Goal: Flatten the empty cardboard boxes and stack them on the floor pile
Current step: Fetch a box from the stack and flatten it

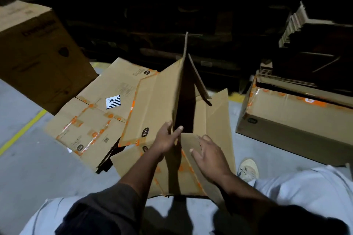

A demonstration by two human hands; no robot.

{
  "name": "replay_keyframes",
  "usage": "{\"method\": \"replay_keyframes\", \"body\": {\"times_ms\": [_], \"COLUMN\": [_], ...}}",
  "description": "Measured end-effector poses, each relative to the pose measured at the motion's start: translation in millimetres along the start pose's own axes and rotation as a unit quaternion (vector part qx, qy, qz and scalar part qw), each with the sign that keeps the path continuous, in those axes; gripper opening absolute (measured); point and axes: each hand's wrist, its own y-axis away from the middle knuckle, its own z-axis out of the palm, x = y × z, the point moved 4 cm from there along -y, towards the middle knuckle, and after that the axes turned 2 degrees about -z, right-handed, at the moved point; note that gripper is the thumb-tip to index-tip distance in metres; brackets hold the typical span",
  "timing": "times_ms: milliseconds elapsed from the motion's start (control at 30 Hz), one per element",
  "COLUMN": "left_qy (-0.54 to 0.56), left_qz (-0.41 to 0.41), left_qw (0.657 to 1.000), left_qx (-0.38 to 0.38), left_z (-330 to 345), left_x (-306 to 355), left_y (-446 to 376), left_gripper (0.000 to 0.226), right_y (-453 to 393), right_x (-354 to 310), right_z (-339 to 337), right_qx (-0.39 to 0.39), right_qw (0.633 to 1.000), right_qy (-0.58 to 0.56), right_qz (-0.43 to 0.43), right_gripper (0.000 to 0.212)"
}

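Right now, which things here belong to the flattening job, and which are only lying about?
Job: half-folded box, left hand gripping it, right hand open, flattened pile.
Lying about: big box, taped box, yellow floor line.

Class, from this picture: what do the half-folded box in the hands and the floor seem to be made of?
Half-folded brown box: matte corrugated cardboard, judging by creased panels and thin raw edges, with glossy orange tape. Grey floor: probably smooth painted concrete, with a yellow line.

A single wide-angle head camera looks forward and steeply down from standing height, close over the left hand (165,139) and right hand (209,153) at centre, the grey floor (28,158) toward 8 o'clock and dark shelving (172,15) at 12 o'clock.
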Motion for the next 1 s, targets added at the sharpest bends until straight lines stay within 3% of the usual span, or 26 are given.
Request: {"method": "replay_keyframes", "body": {"times_ms": [100,167,233,300,367,433,500,600,667,767,833,933,1000], "left_qy": [-0.037,-0.046,-0.053,-0.039,-0.042,-0.024,0.055,0.276,0.413,0.458,0.487,0.528,0.528], "left_qz": [0.027,0.042,0.02,-0.064,-0.132,-0.202,-0.312,-0.371,-0.343,-0.326,-0.318,-0.325,-0.327], "left_qw": [0.999,0.998,0.996,0.986,0.963,0.922,0.875,0.817,0.78,0.775,0.78,0.766,0.771], "left_qx": [-0.025,0.014,0.07,0.15,0.233,0.329,0.367,0.345,0.321,0.289,0.229,0.171,0.14], "left_z": [7,8,9,12,9,-1,-11,-13,-12,-15,-15,-14,-19], "left_x": [-10,-15,-29,-61,-88,-99,-107,-121,-121,-117,-119,-161,-136], "left_y": [7,10,12,21,40,57,66,62,63,63,62,41,58], "left_gripper": [0.069,0.065,0.081,0.104,0.102,0.108,0.127,0.136,0.114,0.069,0.069,0.089,0.061], "right_y": [-8,-14,-20,-25,-29,-35,-43,-52,-57,-58,-57,-49,-37], "right_x": [7,11,14,18,24,37,53,56,58,58,61,66,70], "right_z": [-6,-6,-4,-7,-14,-17,-11,-2,2,3,6,8,8], "right_qx": [0.053,0.075,0.09,0.12,0.147,0.164,0.155,0.14,0.141,0.131,0.125,0.121,0.109], "right_qw": [0.997,0.988,0.97,0.943,0.91,0.883,0.863,0.848,0.843,0.845,0.844,0.847,0.855], "right_qy": [-0.041,-0.114,-0.19,-0.259,-0.317,-0.354,-0.373,-0.393,-0.404,-0.394,-0.39,-0.351,-0.284], "right_qz": [0.034,0.072,0.121,0.174,0.221,0.26,0.304,0.326,0.327,0.338,0.348,0.381,0.419], "right_gripper": [0.029,0.035,0.031,0.025,0.025,0.033,0.051,0.061,0.055,0.056,0.061,0.07,0.07]}}
